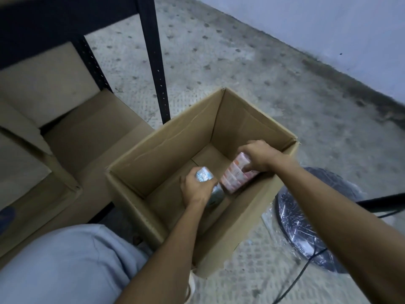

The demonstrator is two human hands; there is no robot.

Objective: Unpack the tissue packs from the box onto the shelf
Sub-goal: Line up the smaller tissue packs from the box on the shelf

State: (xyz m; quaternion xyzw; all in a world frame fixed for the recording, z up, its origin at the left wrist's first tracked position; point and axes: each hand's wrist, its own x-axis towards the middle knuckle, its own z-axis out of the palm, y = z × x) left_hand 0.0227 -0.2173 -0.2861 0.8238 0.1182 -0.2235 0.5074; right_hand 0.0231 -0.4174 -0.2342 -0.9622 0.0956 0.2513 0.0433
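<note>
An open brown cardboard box point(166, 154) stands on the floor in front of me. Both my hands reach down inside it. My left hand point(196, 190) is closed around a blue-and-white tissue pack point(205, 174), whose lower part is hidden behind the hand. My right hand point(257, 155) grips the top of a pink tissue pack point(235, 175) that leans against the box's right wall. A black metal shelf point(154, 58) rises at the upper left, its boards mostly out of view.
Closed cardboard boxes point(65, 132) fill the bottom of the shelf at left. A black round object wrapped in plastic point(302, 218) with a cable lies on the floor right of the box. My knee point(65, 264) is at lower left. A pale wall runs at upper right.
</note>
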